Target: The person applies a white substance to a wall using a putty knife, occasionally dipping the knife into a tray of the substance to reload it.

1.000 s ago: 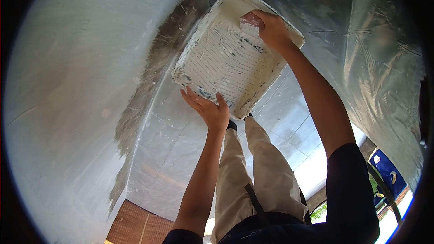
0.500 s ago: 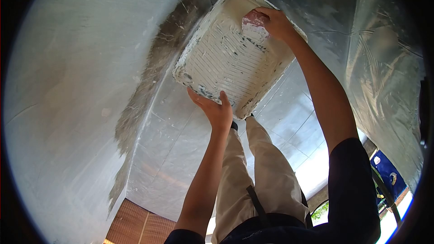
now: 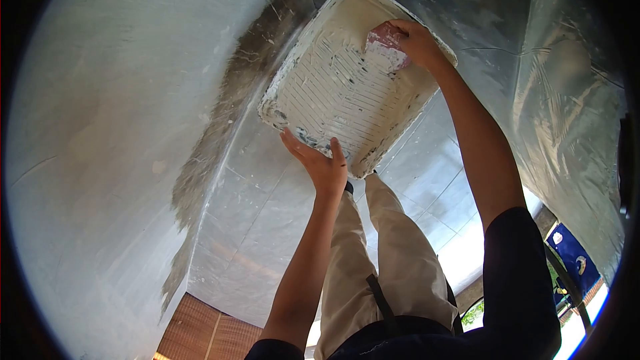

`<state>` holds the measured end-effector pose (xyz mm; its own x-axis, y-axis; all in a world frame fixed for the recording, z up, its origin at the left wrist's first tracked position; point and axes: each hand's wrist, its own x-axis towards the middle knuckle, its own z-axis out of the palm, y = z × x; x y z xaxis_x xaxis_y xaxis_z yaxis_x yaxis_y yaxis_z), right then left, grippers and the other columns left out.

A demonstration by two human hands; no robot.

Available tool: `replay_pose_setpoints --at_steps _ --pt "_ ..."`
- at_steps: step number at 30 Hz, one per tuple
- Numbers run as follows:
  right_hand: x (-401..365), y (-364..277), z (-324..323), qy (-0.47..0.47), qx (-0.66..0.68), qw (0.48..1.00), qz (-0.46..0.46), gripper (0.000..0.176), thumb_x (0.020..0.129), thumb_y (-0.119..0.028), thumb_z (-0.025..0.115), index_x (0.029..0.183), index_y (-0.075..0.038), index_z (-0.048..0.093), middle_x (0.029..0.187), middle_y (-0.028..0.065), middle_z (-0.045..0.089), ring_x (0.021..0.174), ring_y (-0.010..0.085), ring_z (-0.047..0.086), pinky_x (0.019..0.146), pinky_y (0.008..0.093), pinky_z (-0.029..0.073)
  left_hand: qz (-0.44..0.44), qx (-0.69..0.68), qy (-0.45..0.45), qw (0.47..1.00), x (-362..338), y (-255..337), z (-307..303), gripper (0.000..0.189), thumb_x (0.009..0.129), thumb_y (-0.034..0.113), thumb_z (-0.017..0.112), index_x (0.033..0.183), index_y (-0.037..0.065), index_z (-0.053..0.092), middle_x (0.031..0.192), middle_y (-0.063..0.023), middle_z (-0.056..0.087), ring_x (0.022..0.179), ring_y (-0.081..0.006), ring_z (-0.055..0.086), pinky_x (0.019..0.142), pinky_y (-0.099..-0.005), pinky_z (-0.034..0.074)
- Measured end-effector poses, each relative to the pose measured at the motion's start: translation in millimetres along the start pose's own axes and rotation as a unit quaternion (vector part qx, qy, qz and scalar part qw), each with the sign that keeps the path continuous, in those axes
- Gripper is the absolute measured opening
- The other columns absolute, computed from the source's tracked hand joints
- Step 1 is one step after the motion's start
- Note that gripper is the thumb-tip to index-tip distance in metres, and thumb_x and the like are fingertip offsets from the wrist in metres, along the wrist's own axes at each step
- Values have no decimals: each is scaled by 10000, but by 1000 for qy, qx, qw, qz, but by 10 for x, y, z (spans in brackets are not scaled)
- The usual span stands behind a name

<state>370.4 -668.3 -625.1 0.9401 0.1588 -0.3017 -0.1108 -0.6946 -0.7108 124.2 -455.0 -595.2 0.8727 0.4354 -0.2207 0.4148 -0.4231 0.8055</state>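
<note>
My left hand (image 3: 321,163) grips the near edge of a paint tray (image 3: 283,70), thumb over the rim and fingers underneath. Off-white paint coats the ribbed tray, with dark specks near that edge. In the tray's far right part, my right hand (image 3: 418,41) is closed on a flat reddish piece (image 3: 387,41) smeared with white paint. Its lower edge is at the wet surface; the exact kind of tool cannot be made out.
A pale wall (image 3: 113,133) rises on the left, with a dark unpainted band (image 3: 220,93) along its base. Grey floor tiles (image 3: 247,193) lie below the tray. Plastic sheeting (image 3: 567,107) hangs at right. A woven brown panel (image 3: 197,327) is at lower left.
The reddish piece has moved slightly right and down inside the tray with my right hand. My left hand keeps its hold on the tray, which shifts only a little in view.
</note>
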Motion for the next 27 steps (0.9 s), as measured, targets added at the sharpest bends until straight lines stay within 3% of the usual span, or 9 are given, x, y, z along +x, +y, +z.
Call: replay_pose_setpoints --at_steps 8,11,13,17,19,24,27 --pt "-72 -60 20 -3 -5 1000 -5 393 863 -100 572 1250 -107 641 1165 176 671 1056 313 648 935 369 483 12 18 -2 1000 -16 -17 -4 967 862 110 618 1492 -44 -99 1514 -359 -65 1436 -518 13 1162 -568 152" --pt "-140 -134 43 18 -86 996 -8 361 900 -79 585 1259 -84 625 1169 154 679 1021 277 659 925 335 477 0 15 -6 1000 -18 22 -13 967 859 104 621 1493 -44 -94 1515 -360 -67 1436 -520 12 1161 -569 159" --pt "-155 -130 57 33 -54 998 -14 375 873 -104 569 1241 -107 643 1170 183 664 1054 350 639 941 393 481 -2 16 -5 1000 -15 25 -19 970 856 100 624 1494 -44 -92 1515 -361 -67 1436 -521 12 1161 -570 161" --pt "-171 -96 68 31 -52 998 -32 367 878 -108 568 1237 -110 645 1167 177 667 1053 343 642 938 392 482 -5 9 -3 1000 -19 17 -8 968 849 91 632 1499 -43 -73 1518 -364 -66 1437 -523 25 1163 -567 163" --pt "-235 -112 111 19 -52 998 -7 364 889 -69 573 1248 -83 632 1161 163 680 1041 301 655 933 344 476 -4 4 0 1000 -22 27 -15 969 847 92 637 1501 -40 -66 1519 -363 -68 1437 -522 29 1163 -567 164" --pt "-484 -241 255 -18 -28 999 -8 341 909 -48 566 1244 -32 626 1154 153 690 1027 235 668 911 314 492 2 10 -15 1000 -26 9 -94 962 844 106 651 1509 -24 -31 1529 -356 -48 1439 -518 42 1166 -560 168" --pt "-574 -372 354 -105 157 979 81 362 906 51 527 1259 23 602 1166 112 680 1025 163 659 909 285 515 15 31 6 999 -15 28 -211 942 838 99 656 1513 -12 9 1531 -360 -20 1435 -524 60 1162 -561 173"
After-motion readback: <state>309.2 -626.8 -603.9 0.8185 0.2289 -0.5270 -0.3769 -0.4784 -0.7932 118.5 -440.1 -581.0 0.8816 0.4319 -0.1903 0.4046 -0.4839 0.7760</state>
